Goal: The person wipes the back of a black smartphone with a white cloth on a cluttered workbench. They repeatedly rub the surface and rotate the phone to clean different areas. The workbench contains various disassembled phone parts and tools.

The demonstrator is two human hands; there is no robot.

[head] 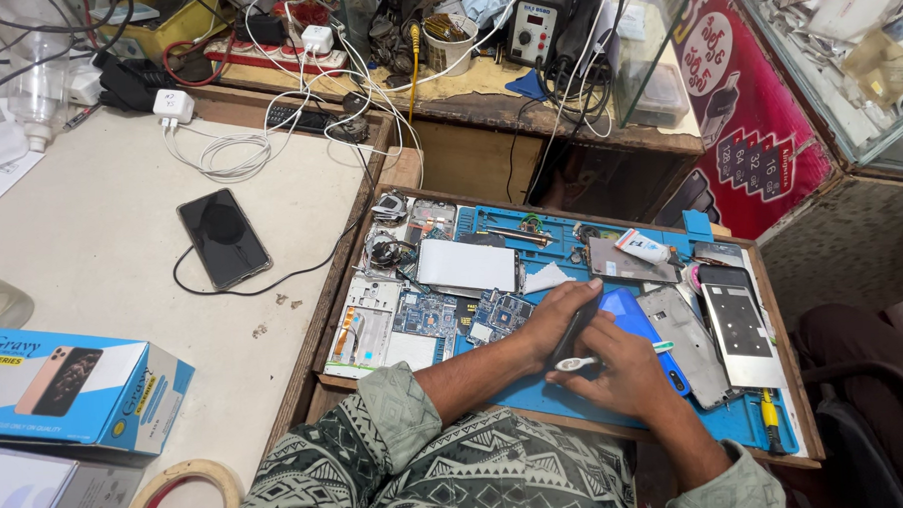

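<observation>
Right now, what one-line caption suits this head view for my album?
Left hand and right hand clean a blue phone with a white toothbrush over a blue repair mat.

Bare blue mat (pixel 537 401) lies near, just before the hands. Far across the tray, circuit boards (pixel 464 314), a white panel (pixel 467 265) and tweezers (pixel 516 237) crowd the way. Right, metal phone frames (pixel 739 324) block. Left, the pale surface (pixel 102 286) is open around a black phone (pixel 224 238).

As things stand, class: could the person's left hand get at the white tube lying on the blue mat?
Probably yes. The left hand rests on the blue mat, and only low, flat phone parts lie between it and the white tube.
</observation>
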